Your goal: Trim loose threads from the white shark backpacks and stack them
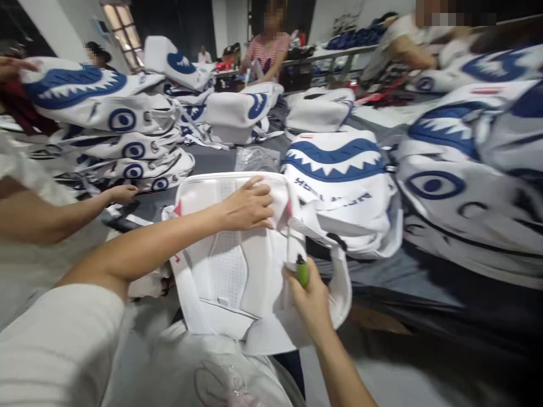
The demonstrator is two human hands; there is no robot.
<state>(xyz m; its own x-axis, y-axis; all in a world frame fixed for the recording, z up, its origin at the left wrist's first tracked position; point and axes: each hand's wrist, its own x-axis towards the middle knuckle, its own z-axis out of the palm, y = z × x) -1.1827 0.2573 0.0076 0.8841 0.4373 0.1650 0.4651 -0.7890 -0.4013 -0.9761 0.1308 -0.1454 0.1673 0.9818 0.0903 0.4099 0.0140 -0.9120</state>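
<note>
The left hand (246, 204) lies flat and unclenched on the upper back panel of a white backpack (229, 265) lying on the dark table (424, 294). The right hand (311, 299), just below and right of it at the backpack's edge, has its grip clenched around a green lighter (302, 271). Beyond both grips shark-face backpacks (339, 181) crowd close; a co-worker's hand (123, 193) rests further left.
</note>
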